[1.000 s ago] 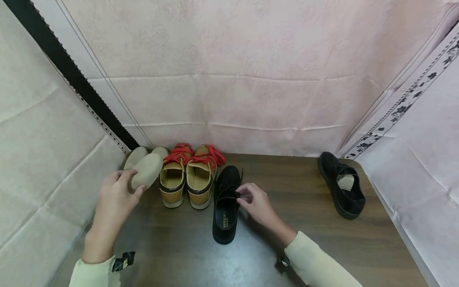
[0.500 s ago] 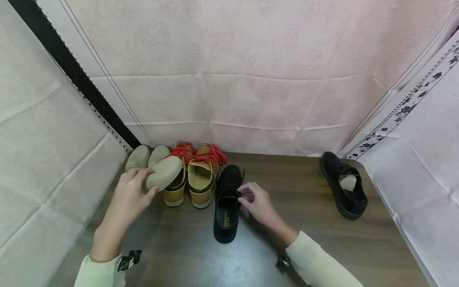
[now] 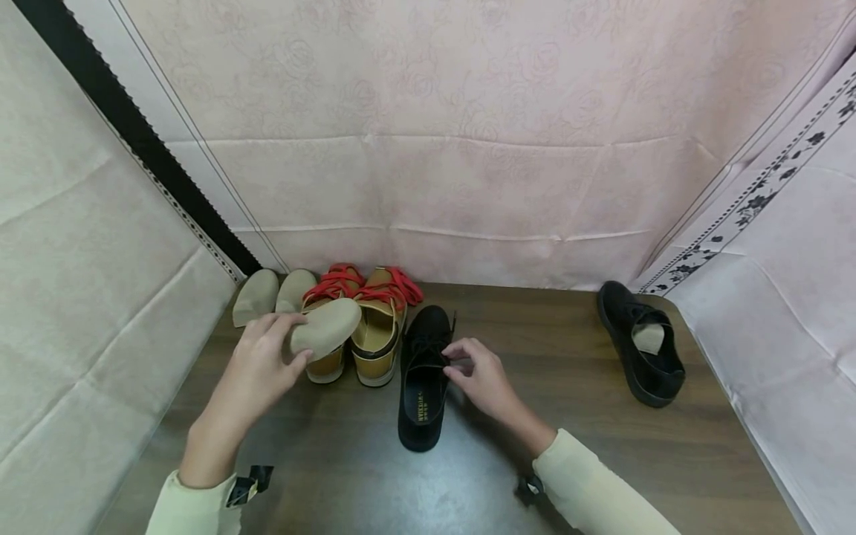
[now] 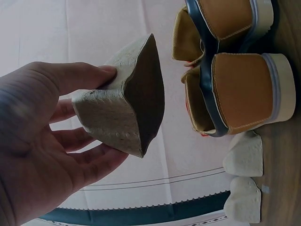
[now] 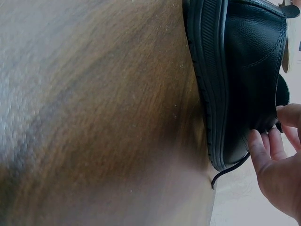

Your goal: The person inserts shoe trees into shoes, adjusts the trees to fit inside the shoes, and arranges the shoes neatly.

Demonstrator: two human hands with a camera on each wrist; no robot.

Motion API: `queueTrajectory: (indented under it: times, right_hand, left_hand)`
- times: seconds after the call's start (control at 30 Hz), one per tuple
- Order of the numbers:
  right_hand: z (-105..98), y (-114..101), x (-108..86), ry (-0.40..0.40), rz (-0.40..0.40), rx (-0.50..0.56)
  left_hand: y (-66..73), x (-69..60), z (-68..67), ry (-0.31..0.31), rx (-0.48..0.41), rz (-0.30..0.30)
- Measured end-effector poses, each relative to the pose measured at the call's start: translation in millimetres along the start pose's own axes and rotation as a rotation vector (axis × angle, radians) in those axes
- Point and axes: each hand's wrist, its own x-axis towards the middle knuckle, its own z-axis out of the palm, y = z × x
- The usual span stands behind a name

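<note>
In the head view my left hand (image 3: 264,364) holds a beige moulded-pulp shoe insert (image 3: 326,327) above the tan shoes. The left wrist view shows the thumb on one side of this hollow insert (image 4: 110,110) and the fingers on the other. My right hand (image 3: 478,379) grips the right side of a black lace-up shoe (image 3: 421,401) near its laces. In the right wrist view the fingers bend against the upper of the black shoe (image 5: 249,70), and a loose lace end (image 5: 229,170) hangs by the toe.
Two tan shoes (image 3: 374,338) with red laces stand left of the black shoe. Two more pulp inserts (image 3: 256,296) lie beside them at the left wall. Far right, another black shoe (image 3: 640,357) has a pale insert inside. Cloth-covered walls (image 3: 428,186) enclose the wooden floor (image 3: 535,349).
My left hand has moved to the right with the shoe insert, from over the inserts on the floor to over the tan shoes. The right hand stays at the black shoe.
</note>
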Motion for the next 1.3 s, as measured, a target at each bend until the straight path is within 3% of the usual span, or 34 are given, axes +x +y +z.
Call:
queueTrajectory:
  times: [0.13, 0.37, 0.8, 1.3]
  right_hand:
    - [-1, -1, 0.1, -0.004, 0.002, 0.003]
    - [-2, -2, 0.0, -0.01, 0.0, 0.017]
    - [0, -1, 0.4, -0.007, 0.011, 0.024]
    - [-2, 0, 1.4, -0.015, 0.015, 0.046]
  left_hand:
    - [3.7, 0.5, 0.2, -0.03, -0.008, 0.005]
    - [9.4, -0.3, 4.3, -0.041, -0.016, 0.072]
    - [25.6, -0.2, 8.3, -0.13, -0.026, 0.151]
    - [40.8, -3.9, 12.5, -0.205, -0.027, 0.198]
